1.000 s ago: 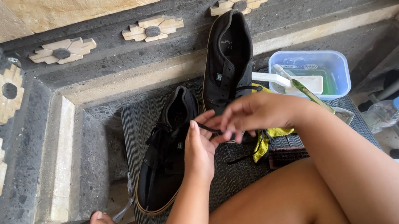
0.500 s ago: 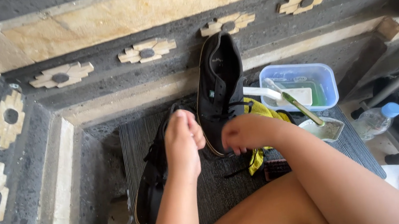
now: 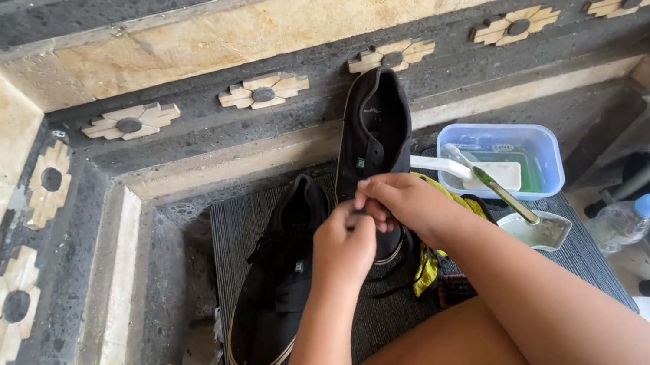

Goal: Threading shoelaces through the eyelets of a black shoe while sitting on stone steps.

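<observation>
Both hands [image 3: 371, 223] pinched together, over black shoes [image 3: 288, 277], on mat [image 3: 228, 234]

2 shoes [image 3: 328, 252] on mat [image 3: 227, 225], tub [image 3: 544, 150] right of them, bottle [image 3: 626, 220] further right

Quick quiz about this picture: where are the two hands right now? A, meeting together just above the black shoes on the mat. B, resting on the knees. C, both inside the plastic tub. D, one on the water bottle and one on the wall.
A: the left hand and right hand meet, fingers pinched together, over the black shoes on the dark mat, apart from the plastic tub.
</observation>
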